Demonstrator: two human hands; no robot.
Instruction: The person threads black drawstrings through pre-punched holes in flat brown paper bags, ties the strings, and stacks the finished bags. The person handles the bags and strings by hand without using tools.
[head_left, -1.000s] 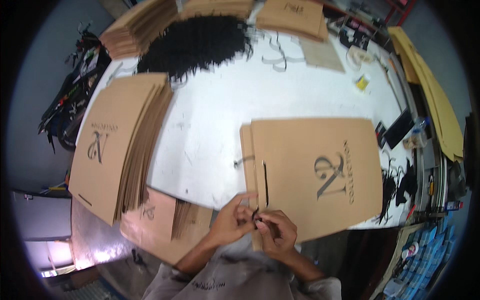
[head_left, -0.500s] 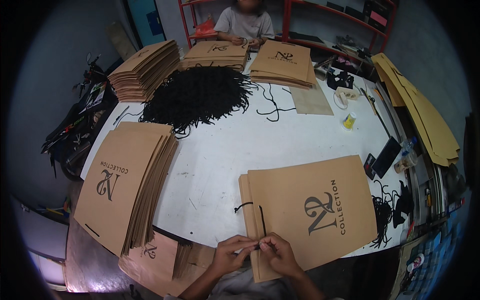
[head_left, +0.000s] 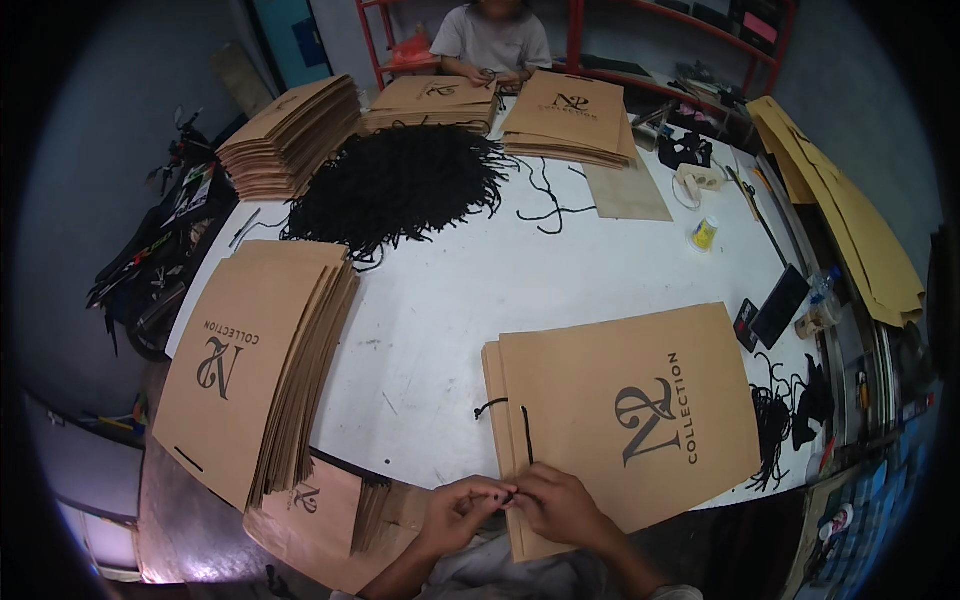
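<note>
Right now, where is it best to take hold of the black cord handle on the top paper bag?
Probably the free loop of the black cord handle, pinched from the table side. It lies loose on the brown paper bag, while both hands, left hand and right hand, cover its near end.

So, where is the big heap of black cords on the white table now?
In the head view, the heap of black cords lies at the far middle-left of the white table, between the tall stack of paper bags on its left and two flatter bag stacks behind it.
</note>
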